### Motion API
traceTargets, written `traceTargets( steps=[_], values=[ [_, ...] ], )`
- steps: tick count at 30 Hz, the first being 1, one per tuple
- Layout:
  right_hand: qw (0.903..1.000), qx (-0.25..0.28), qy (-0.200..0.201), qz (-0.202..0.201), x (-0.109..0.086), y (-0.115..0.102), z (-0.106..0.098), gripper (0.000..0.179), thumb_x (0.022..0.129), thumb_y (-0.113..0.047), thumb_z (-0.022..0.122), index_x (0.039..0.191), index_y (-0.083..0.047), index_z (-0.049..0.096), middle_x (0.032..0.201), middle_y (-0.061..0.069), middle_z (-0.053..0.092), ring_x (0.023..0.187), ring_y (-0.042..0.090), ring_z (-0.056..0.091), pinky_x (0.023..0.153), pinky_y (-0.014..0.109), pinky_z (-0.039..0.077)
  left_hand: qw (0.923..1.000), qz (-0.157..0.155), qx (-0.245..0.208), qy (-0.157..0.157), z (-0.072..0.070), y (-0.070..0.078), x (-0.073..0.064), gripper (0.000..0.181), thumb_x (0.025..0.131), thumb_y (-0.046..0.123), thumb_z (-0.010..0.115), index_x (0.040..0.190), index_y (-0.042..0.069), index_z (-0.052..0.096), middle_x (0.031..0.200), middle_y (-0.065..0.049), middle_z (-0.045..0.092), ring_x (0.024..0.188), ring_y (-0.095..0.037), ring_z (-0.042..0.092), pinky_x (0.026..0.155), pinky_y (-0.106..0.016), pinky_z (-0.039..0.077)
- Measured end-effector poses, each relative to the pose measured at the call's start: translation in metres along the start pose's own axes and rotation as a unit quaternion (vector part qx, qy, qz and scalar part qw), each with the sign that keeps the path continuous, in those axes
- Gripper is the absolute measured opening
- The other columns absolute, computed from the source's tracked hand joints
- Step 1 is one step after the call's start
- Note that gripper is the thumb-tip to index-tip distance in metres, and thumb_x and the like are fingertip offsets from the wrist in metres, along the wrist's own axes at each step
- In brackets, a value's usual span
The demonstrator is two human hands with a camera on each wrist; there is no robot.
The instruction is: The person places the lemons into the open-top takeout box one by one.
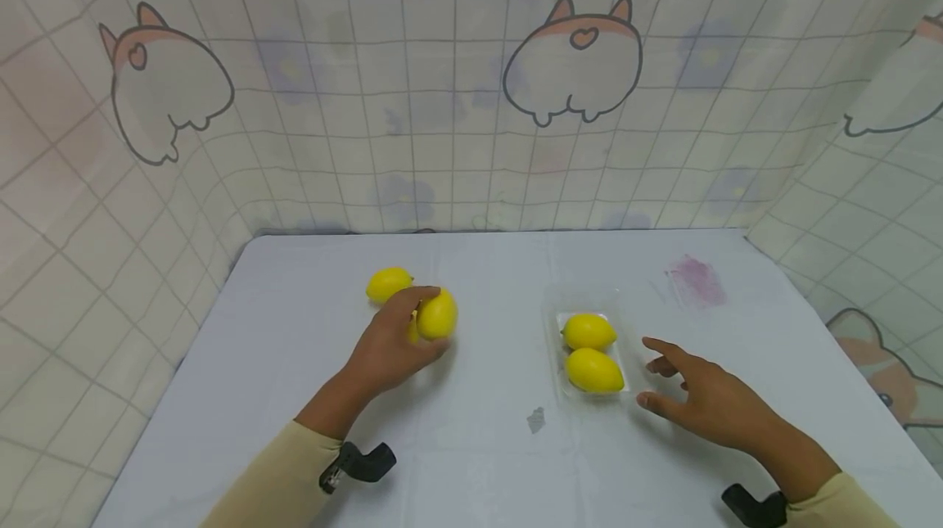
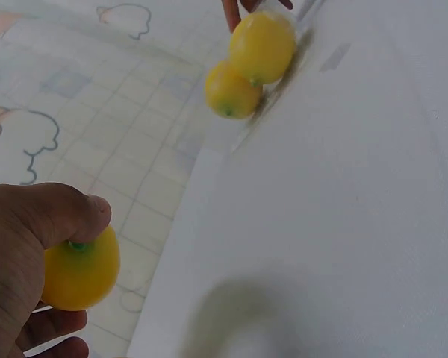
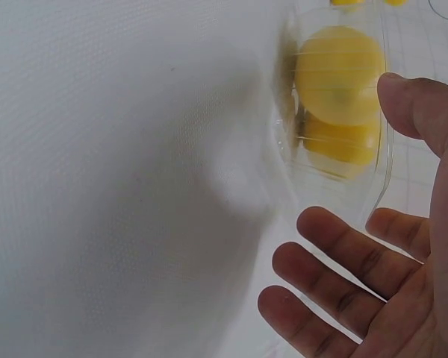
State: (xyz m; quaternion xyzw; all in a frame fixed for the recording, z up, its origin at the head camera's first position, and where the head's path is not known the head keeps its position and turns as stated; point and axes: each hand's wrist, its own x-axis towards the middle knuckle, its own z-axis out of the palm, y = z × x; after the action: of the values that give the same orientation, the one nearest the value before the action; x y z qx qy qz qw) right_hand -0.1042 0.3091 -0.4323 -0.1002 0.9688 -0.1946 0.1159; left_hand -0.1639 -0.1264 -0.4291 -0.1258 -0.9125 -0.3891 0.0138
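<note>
My left hand (image 1: pixel 390 349) grips a yellow lemon (image 1: pixel 439 315) between thumb and fingers, over the left half of the table. In the left wrist view the thumb lies across the green-tipped end of this lemon (image 2: pixel 82 272). Just behind the hand lies another lemon (image 1: pixel 387 284), and a sliver of yellow shows between palm and held lemon. A clear plastic box (image 1: pixel 554 360) holds two lemons, the far one (image 1: pixel 589 331) and the near one (image 1: pixel 593 371). Right beside the box is my right hand (image 1: pixel 710 397), fingers spread and loosely bent, holding nothing.
The white-covered table (image 1: pixel 486 462) carries a grey patch (image 1: pixel 535 420) in front of the box and a pinkish stain (image 1: pixel 697 281) at the back right. A checked curtain (image 1: pixel 442 143) with cartoon animals encloses the back and sides.
</note>
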Motion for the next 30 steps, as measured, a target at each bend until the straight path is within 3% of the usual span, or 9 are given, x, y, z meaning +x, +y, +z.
traceTargets(
  steps=[7,11,25,30],
  values=[
    [1.0,0.001,0.0,-0.001,0.0,0.0,0.0,0.089,0.088,-0.063,0.071,0.154,-0.013,0.038,0.128,0.008,0.067,0.102,0.032,0.067,0.084,0.058,0.056,0.9998,0.015,0.005,-0.008,0.017,0.007,0.003,0.072,0.08,0.023,0.089,0.143,0.018,0.054,0.145,0.0,0.054,0.129,-0.021,0.053,0.109,-0.045,0.046],
    [1.0,0.001,0.002,-0.003,0.0,0.0,0.0,0.089,0.088,-0.063,0.071,0.154,-0.013,0.038,0.128,0.008,0.068,0.101,0.031,0.067,0.083,0.058,0.056,0.9997,0.017,0.007,-0.016,0.024,0.012,0.004,0.073,0.081,0.024,0.089,0.145,0.02,0.054,0.148,0.002,0.052,0.136,-0.02,0.048,0.114,-0.043,0.04],
    [1.0,-0.003,0.005,-0.003,0.0,0.0,0.001,0.089,0.088,-0.064,0.07,0.154,-0.013,0.039,0.127,0.007,0.068,0.101,0.031,0.067,0.082,0.057,0.056,0.9987,0.013,0.015,-0.046,0.039,0.024,0.007,0.073,0.083,0.03,0.087,0.147,0.025,0.052,0.151,0.004,0.049,0.139,-0.018,0.045,0.116,-0.042,0.038],
    [0.9999,-0.003,0.011,-0.009,-0.001,-0.001,0.0,0.089,0.088,-0.063,0.071,0.154,-0.014,0.039,0.125,0.006,0.069,0.101,0.031,0.067,0.083,0.058,0.056,0.9981,0.034,0.007,-0.052,0.043,0.027,0.008,0.073,0.084,0.03,0.086,0.147,0.021,0.051,0.149,0.002,0.051,0.138,-0.02,0.047,0.115,-0.043,0.038]
  ],
)
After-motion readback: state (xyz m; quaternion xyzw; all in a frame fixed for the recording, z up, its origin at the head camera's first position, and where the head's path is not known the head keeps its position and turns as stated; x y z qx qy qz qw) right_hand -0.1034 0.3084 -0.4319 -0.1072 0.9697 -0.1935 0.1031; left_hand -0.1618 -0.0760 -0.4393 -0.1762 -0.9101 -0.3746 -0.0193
